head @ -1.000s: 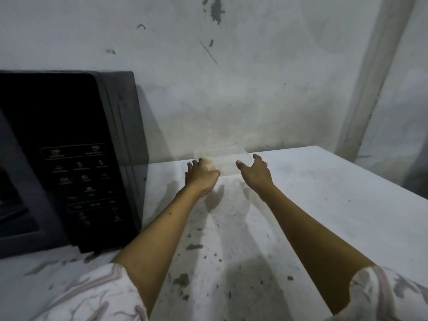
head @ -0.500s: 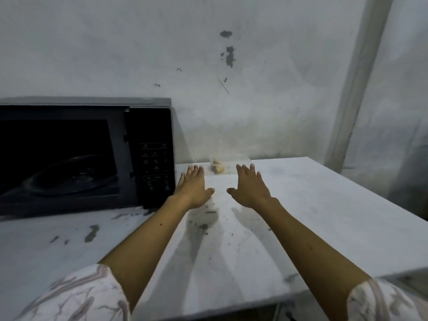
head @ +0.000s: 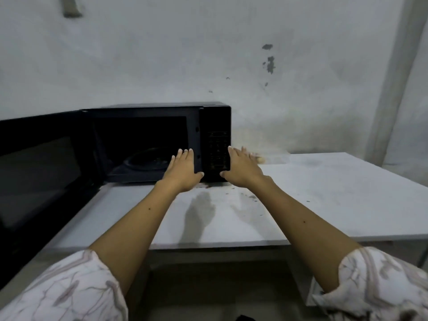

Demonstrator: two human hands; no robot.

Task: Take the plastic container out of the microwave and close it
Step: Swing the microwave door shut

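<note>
Sitting on the white table [head: 335, 195] just right of the microwave [head: 157, 126], close to the wall, the plastic container [head: 275, 156] is clear and badly blurred; something pale and yellowish shows at its left end, partly behind the right hand. Lid state: cannot tell.

Microwave black, door [head: 39, 172] swung wide to the left, cavity dark, glass turntable [head: 148, 159] visible inside. Keypad panel [head: 217, 151] on its right front.

Both hands raised in front of the microwave, palms down, fingers stretched flat and close together, holding nothing. Left hand [head: 183, 171] lies before the cavity's right edge. Right hand [head: 240, 169] overlaps the keypad's right edge, its fingertips reaching toward the container; contact cannot be judged through the blur.

Hand shadows fall on the table below. Dark specks and stains mark the tabletop near the microwave's base. Pale patterned sleeves [head: 69, 288] at the bottom corners. Grey wall [head: 208, 54] behind, chipped in spots
</note>
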